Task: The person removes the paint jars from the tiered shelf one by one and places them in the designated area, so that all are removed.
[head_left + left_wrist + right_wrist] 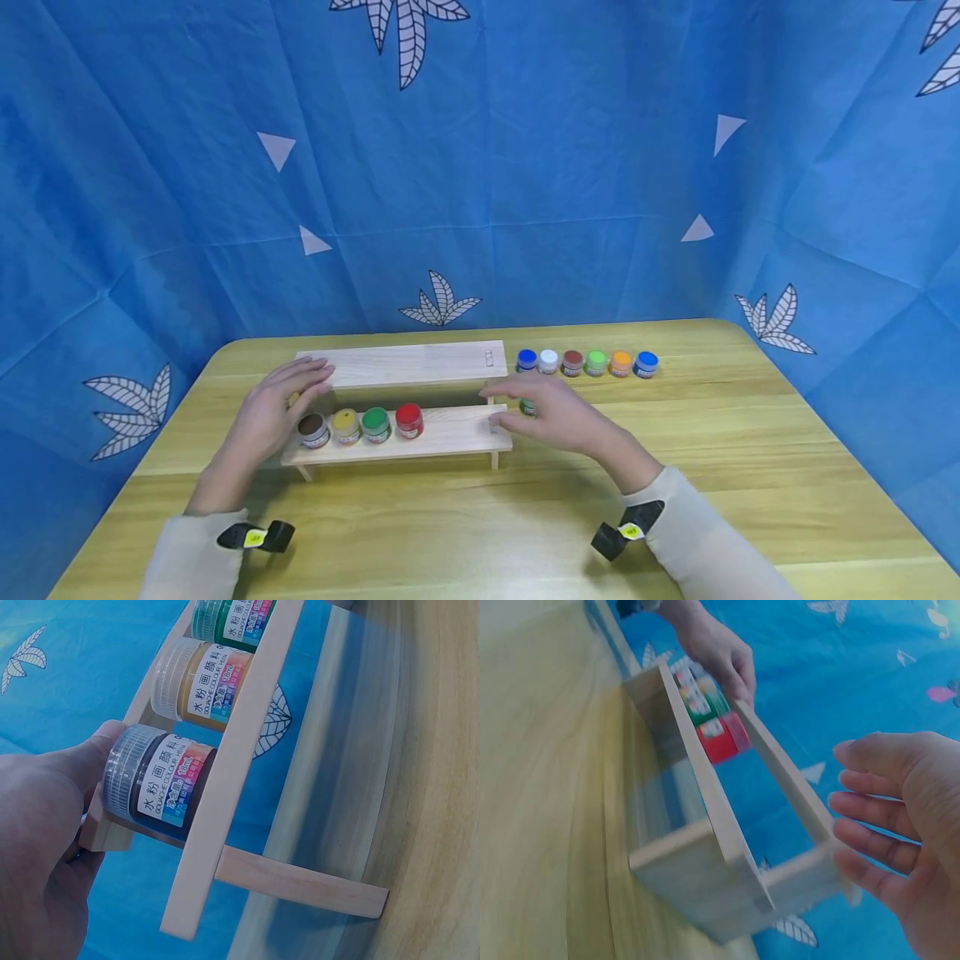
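A two-step wooden rack (450, 437) stands on the table. Its lower step bears a brown paint jar (312, 430), a yellow paint jar (346, 426), a green paint jar (377, 425) and a red paint jar (409, 421); labels in the left wrist view read gouache. At the rack's left end my left hand (266, 408) grips the upper step, with the thumb close beside the brown jar. My right hand (558, 414) is at the right end, fingers extended and holding nothing; a small gap to the wood shows in the right wrist view.
Right of the rack, a row of several paint jars (596, 362) stands toward the table's back edge. Another green jar (528, 407) is partly hidden by my right hand. A blue cloth (487, 183) with leaf prints hangs behind the wooden table (720, 467).
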Demonstrator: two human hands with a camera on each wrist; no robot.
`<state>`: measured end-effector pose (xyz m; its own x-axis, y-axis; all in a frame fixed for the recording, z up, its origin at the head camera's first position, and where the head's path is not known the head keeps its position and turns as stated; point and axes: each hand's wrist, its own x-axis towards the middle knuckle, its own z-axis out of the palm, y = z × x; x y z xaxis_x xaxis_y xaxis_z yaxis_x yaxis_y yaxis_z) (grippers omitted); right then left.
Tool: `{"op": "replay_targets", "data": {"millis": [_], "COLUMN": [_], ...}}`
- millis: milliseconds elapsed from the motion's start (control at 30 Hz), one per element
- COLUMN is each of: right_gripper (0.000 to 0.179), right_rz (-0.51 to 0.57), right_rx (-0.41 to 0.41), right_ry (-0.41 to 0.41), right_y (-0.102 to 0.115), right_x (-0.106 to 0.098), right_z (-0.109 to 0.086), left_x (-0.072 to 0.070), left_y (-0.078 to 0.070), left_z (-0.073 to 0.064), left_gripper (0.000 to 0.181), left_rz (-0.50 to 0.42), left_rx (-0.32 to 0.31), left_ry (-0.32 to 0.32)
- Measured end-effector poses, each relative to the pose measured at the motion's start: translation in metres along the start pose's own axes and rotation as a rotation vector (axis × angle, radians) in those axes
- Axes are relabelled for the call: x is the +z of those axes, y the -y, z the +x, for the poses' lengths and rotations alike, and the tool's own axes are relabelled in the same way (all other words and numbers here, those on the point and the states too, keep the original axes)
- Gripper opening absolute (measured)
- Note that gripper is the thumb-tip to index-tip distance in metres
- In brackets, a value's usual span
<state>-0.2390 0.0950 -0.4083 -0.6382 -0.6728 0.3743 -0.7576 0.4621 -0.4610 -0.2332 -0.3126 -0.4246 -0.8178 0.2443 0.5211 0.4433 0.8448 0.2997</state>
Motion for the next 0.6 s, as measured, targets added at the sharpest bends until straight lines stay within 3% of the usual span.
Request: {"op": "replay_targets", "data": {"millis": [600], "right_gripper": [0.039], "right_rz": [-0.033], "right_rx": [0.023], "right_ry": [0.113], "right_y": [0.032], "right_x": [0.033], "right_z": [0.04], "left_x": [-0.001], "left_y": [-0.002], "left_z": [0.001], "left_gripper": [0.032], "left_rz": [0.003], "left_rx": [0.004], "left_ry": [0.006]}}
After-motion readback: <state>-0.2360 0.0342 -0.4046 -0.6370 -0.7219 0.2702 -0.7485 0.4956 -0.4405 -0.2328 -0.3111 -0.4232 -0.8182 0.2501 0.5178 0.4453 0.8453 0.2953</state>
